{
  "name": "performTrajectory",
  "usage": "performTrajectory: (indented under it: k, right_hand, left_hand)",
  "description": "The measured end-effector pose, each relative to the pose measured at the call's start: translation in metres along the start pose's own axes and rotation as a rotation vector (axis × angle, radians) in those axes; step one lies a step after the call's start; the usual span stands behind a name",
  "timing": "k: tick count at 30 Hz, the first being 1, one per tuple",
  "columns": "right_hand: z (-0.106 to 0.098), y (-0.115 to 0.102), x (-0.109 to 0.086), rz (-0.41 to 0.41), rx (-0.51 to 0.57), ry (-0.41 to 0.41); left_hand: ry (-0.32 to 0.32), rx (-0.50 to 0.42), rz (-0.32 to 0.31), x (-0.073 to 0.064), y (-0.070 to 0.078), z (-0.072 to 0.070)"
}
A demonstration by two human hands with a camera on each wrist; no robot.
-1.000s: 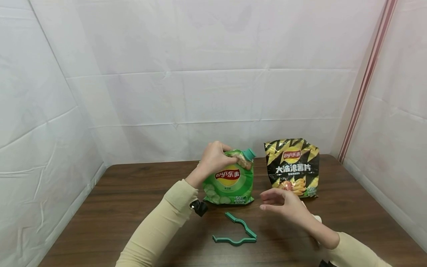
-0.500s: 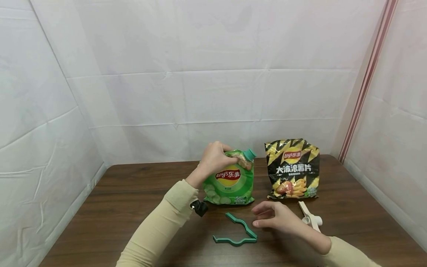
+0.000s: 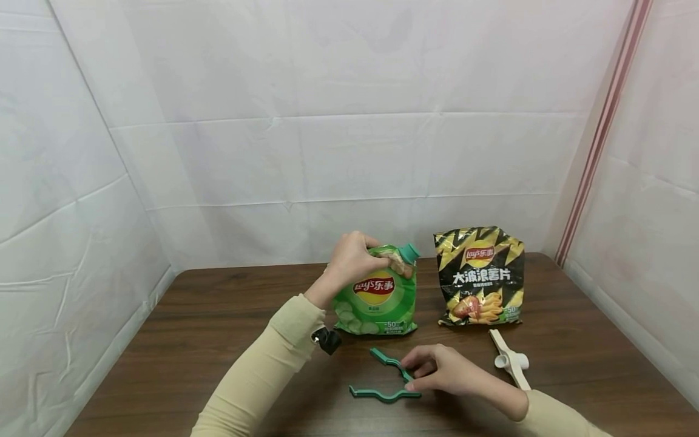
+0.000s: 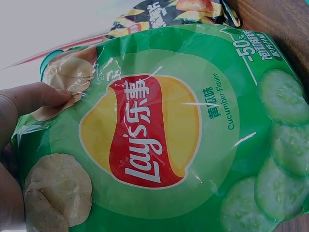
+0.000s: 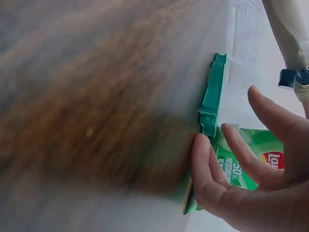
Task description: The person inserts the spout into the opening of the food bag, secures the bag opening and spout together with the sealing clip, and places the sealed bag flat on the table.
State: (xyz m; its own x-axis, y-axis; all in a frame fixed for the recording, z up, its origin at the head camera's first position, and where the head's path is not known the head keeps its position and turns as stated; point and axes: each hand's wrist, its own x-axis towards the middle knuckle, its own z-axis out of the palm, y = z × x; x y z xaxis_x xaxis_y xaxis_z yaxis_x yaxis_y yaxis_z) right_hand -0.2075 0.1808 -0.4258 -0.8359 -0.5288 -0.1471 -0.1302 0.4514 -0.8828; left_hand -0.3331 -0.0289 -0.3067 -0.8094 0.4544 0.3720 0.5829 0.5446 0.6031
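My left hand (image 3: 355, 258) grips the top of a green Lay's chip bag (image 3: 374, 306) standing upright, cucumber flavor in the left wrist view. My thumb (image 4: 41, 99) presses the bag's front near the upper edge; the other fingers are hidden behind it. A teal cap-like piece (image 3: 409, 254) sticks up at the bag's top right corner. On the table, a green bag clip (image 3: 384, 396) lies spread in a V. My right hand (image 3: 439, 369) is at its hinge end, fingertips right by the clip (image 5: 212, 96) and still apart from each other in the right wrist view.
A black and yellow Lay's chip bag (image 3: 480, 279) stands to the right of the green one. An off-white piece with a round spout (image 3: 511, 361) lies beyond my right wrist. White sheeting (image 3: 349, 158) walls the back and sides of the dark wooden table (image 3: 218, 334).
My right hand has moved left and toward me, away from the black bag and down to the clip's hinge. The off-white piece has come into full view. The left hand keeps its hold.
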Motion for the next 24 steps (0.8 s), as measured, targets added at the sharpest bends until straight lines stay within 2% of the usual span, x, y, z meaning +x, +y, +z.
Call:
performTrajectory:
  k: [10, 24]
  right_hand:
    - [0.0013, -0.0001, -0.0007, -0.094, -0.202, -0.031]
    - [-0.0005, 0.0031, -0.0002, -0.116, -0.275, -0.054]
  left_hand:
    - [-0.002, -0.010, 0.009, -0.0012, 0.0002, -0.0004]
    - [-0.012, -0.006, -0.001, -0.0010, 0.0006, -0.0010]
